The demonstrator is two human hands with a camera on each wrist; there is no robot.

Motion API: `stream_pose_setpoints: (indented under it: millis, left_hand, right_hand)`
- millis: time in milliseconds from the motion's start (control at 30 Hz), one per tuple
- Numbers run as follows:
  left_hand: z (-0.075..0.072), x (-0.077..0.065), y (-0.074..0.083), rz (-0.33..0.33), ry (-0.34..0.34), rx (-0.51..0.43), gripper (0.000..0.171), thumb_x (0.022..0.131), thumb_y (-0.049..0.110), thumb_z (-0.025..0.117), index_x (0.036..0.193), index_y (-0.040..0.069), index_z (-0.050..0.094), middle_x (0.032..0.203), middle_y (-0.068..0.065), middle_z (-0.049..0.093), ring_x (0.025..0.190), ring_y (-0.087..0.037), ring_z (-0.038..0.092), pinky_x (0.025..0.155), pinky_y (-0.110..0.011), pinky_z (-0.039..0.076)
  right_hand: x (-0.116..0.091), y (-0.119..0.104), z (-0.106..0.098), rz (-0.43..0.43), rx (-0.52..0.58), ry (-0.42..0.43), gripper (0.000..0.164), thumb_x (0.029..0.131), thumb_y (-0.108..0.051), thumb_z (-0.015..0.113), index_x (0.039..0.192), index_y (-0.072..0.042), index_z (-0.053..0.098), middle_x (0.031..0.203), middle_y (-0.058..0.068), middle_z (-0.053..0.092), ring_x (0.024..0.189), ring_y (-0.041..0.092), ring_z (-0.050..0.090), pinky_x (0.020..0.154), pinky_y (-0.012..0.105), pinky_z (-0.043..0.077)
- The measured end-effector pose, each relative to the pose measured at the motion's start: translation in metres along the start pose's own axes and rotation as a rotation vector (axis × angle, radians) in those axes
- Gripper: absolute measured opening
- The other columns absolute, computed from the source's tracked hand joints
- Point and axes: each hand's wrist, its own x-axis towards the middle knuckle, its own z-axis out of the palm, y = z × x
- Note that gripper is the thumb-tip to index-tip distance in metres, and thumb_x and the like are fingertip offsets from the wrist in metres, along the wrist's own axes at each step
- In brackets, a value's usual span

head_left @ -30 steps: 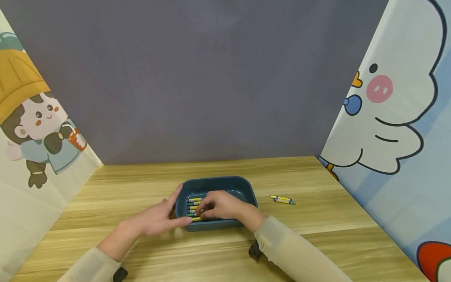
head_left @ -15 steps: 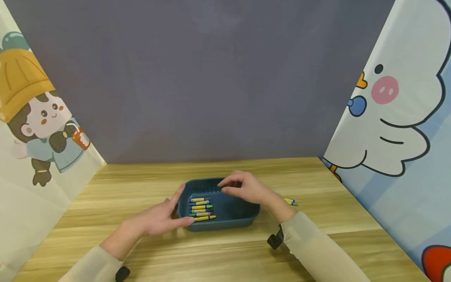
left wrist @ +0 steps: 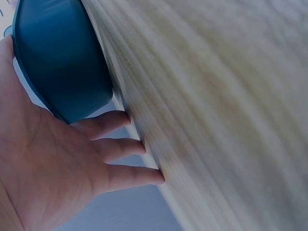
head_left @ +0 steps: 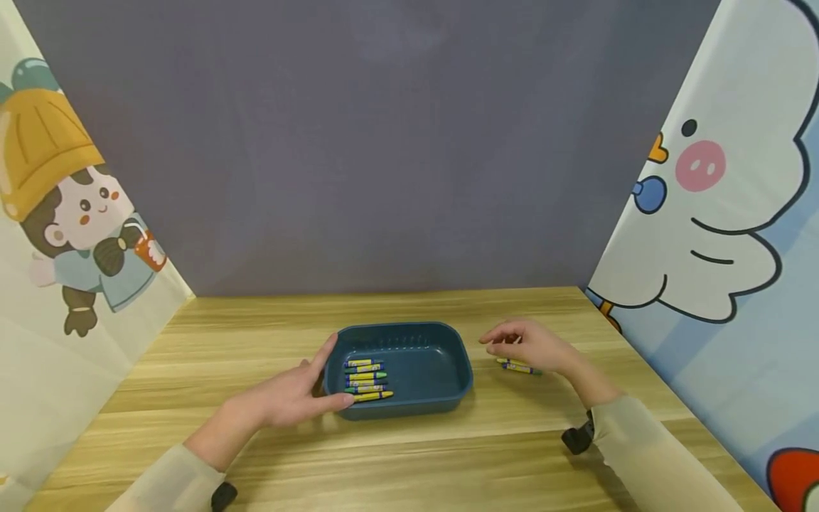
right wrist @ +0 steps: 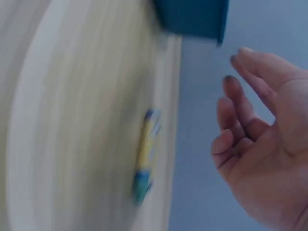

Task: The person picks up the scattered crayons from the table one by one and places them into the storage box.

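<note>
A dark teal tray (head_left: 399, 409) stands on the table, with several yellow-wrapped crayons (head_left: 365, 377) lying in a row at its left end. My left hand (head_left: 281, 397) is spread around that end, thumb on the near corner and index finger at the far one. In the left wrist view, its other fingers (left wrist: 125, 176) are straight with tips down on the tabletop. My right hand (head_left: 534, 347) hovers right of the tray, just above two crayons (head_left: 520, 368) on the table. Loosely bent, its fingers hold nothing; the right wrist view shows a gap between thumb and fingertips.
The wood-grain table (head_left: 384, 462) ends at a grey back panel (head_left: 384, 156). Cartoon-printed side panels (head_left: 710, 270) stand at left and right. The tray's right half shows bare floor.
My right hand has left the crayons inside the tray, risen over its right rim, and moved right to above the two loose crayons. The left hand stays at the tray.
</note>
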Motion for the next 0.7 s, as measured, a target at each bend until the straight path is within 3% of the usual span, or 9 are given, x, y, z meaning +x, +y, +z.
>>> stream_pose_setpoints:
  millis: [167,400,567,700]
  left_hand:
    - [-0.001,0.0,0.0,0.0,-0.009,-0.004,0.119,0.099,0.079,0.061,0.177,0.025,-0.012,0.169,-0.034,0.041,0.157,-0.066,0.029,0.125,-0.075,0.033]
    - [0.0,0.001,-0.001,-0.003,-0.005,-0.003,0.119,0.099,0.079,0.06,0.177,0.026,-0.013,0.172,-0.033,0.035,0.158,-0.065,0.028,0.127,-0.074,0.031]
    - [0.0,0.001,-0.001,-0.006,0.001,-0.002,0.119,0.099,0.08,0.06,0.177,0.027,-0.012,0.172,-0.032,0.037,0.159,-0.065,0.027,0.127,-0.074,0.031]
    - [0.0,0.0,-0.001,0.001,0.004,-0.006,0.119,0.099,0.078,0.062,0.178,0.024,-0.01,0.17,-0.034,0.038,0.158,-0.066,0.029,0.126,-0.074,0.032]
  right_hand:
    - [-0.011,0.035,-0.01,0.06,-0.024,-0.055,0.026,0.108,-0.023,0.072,0.13,-0.013,0.081,0.129,0.01,0.078,0.096,0.011,0.065,0.078,0.028,0.054]
    - [-0.017,0.058,-0.018,0.139,0.01,-0.103,0.025,0.106,-0.018,0.074,0.128,-0.012,0.081,0.115,0.007,0.08,0.081,0.008,0.061,0.07,0.027,0.051]
    - [-0.019,0.066,-0.019,0.13,-0.038,-0.09,0.021,0.105,-0.021,0.075,0.124,-0.017,0.083,0.128,0.006,0.08,0.11,0.012,0.068,0.087,0.026,0.055]
    - [-0.021,0.069,-0.02,0.121,-0.072,-0.07,0.02,0.105,-0.022,0.074,0.123,-0.019,0.084,0.13,0.007,0.08,0.119,0.019,0.069,0.093,0.029,0.055]
